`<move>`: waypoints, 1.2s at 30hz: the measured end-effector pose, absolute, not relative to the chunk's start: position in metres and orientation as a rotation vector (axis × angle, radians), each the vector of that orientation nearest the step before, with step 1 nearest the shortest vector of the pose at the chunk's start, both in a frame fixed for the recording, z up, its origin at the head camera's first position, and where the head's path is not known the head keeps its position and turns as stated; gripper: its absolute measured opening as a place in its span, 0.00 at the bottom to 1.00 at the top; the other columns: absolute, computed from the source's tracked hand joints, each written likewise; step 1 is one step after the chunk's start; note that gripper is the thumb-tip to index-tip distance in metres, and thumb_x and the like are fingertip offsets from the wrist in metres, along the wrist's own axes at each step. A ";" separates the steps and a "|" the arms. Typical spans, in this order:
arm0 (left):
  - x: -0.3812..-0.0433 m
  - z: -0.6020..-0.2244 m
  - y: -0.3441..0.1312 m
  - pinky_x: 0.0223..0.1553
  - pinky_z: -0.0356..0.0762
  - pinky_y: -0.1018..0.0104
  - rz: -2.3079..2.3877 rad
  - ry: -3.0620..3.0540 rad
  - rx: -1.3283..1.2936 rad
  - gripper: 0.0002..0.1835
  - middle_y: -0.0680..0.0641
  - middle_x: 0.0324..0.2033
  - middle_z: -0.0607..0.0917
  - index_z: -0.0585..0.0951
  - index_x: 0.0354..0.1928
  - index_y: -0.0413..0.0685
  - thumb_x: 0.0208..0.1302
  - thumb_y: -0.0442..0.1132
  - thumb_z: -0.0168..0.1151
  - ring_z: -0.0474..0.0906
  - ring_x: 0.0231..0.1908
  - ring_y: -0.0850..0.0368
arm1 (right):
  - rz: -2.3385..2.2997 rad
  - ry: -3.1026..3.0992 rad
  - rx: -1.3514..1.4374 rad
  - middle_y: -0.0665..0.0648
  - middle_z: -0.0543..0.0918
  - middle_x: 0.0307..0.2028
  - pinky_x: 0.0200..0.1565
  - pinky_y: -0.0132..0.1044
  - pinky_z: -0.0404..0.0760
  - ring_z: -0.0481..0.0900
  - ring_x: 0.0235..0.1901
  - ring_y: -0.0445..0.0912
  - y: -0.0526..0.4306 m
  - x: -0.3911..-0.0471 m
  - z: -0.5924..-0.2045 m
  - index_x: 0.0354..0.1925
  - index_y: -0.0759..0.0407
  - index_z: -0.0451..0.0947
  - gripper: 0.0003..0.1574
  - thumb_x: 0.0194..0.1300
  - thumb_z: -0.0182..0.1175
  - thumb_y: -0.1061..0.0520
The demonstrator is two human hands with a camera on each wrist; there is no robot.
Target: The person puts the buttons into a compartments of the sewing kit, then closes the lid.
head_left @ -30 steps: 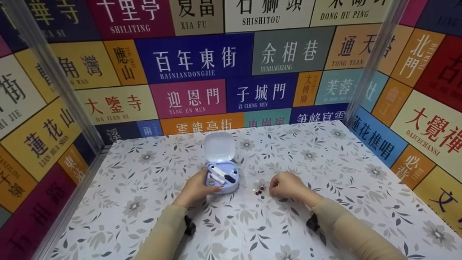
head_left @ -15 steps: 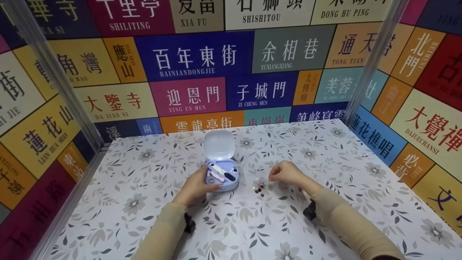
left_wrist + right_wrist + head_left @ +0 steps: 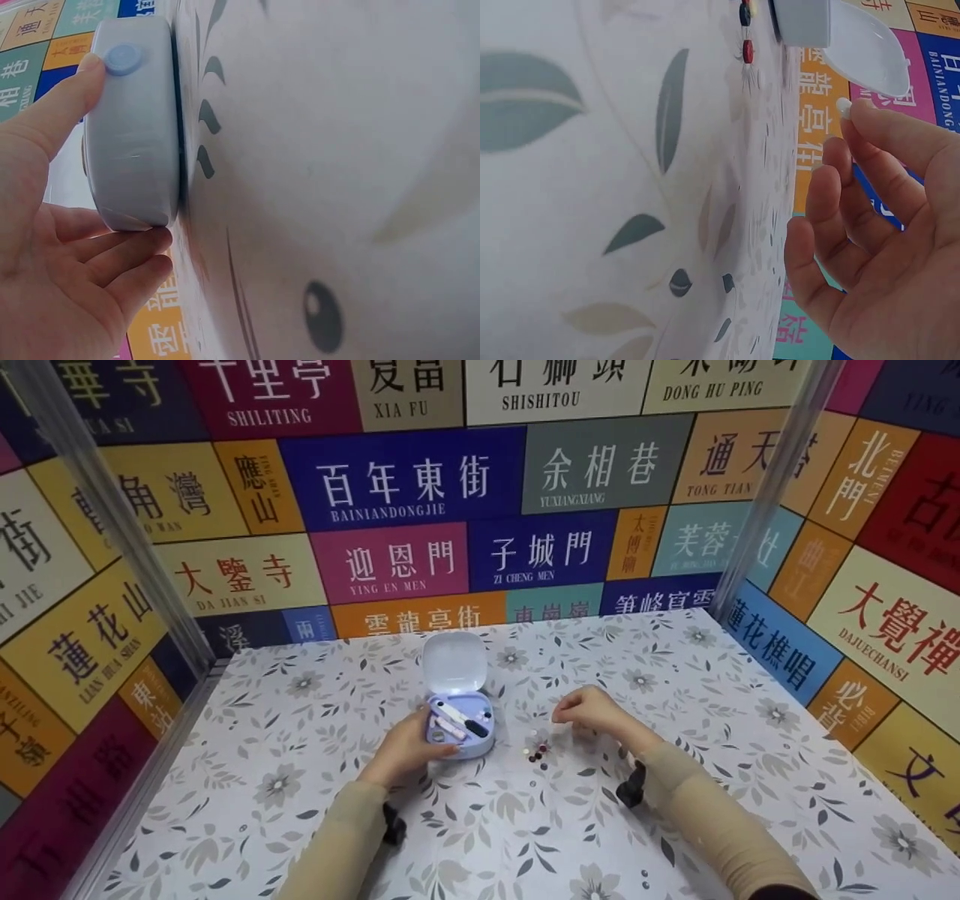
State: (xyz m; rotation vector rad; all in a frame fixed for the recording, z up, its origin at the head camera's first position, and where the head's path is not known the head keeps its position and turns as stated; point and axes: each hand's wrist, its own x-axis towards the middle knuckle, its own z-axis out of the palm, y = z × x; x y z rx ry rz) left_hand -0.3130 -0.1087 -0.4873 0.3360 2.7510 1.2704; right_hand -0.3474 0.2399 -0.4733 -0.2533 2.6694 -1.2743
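Note:
A small lavender case point(image 3: 475, 749) stands on the table with its white lid point(image 3: 455, 663) raised. My left hand point(image 3: 401, 748) holds the case from its left side, thumb by the round latch point(image 3: 123, 59) and fingers at the far side. Inside lie a white tool with a black end point(image 3: 461, 718), a pinkish-white piece and a few small dark bits. My right hand point(image 3: 596, 712) is raised above the table to the right of the case, pinching a small white button point(image 3: 844, 107) between thumb and forefinger. Several loose buttons point(image 3: 538, 757), red, black and pale, lie between the hands.
A flower-patterned cloth point(image 3: 315, 825) covers the table. Behind it rises a wall of coloured sign panels point(image 3: 405, 480), with clear upright posts point(image 3: 772, 495) at the corners.
My right hand has lifted from beside the loose buttons and moved slightly away from me and left, fingertips pinched. The left hand stays on the case.

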 end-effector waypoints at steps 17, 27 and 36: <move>-0.315 -0.488 -0.114 0.68 0.56 0.48 1.248 2.761 0.293 0.57 0.36 0.67 0.67 0.57 0.73 0.39 0.45 0.53 0.77 0.63 0.66 0.40 | -1.341 2.637 -0.311 0.50 0.85 0.28 0.27 0.34 0.76 0.78 0.23 0.42 0.218 -0.358 -0.467 0.35 0.58 0.87 0.08 0.60 0.67 0.55; -0.315 -0.485 -0.111 0.69 0.53 0.48 1.222 2.740 0.252 0.58 0.37 0.69 0.65 0.57 0.74 0.41 0.44 0.54 0.78 0.60 0.68 0.41 | -1.343 2.618 -0.253 0.49 0.85 0.29 0.28 0.33 0.77 0.78 0.25 0.43 0.216 -0.360 -0.473 0.34 0.57 0.87 0.08 0.59 0.67 0.54; -0.317 -0.486 -0.110 0.69 0.55 0.48 1.278 2.729 0.296 0.57 0.43 0.68 0.68 0.58 0.74 0.48 0.43 0.55 0.78 0.63 0.67 0.44 | -1.406 2.598 -0.219 0.51 0.85 0.29 0.29 0.33 0.77 0.77 0.24 0.43 0.224 -0.360 -0.468 0.35 0.59 0.86 0.08 0.59 0.67 0.55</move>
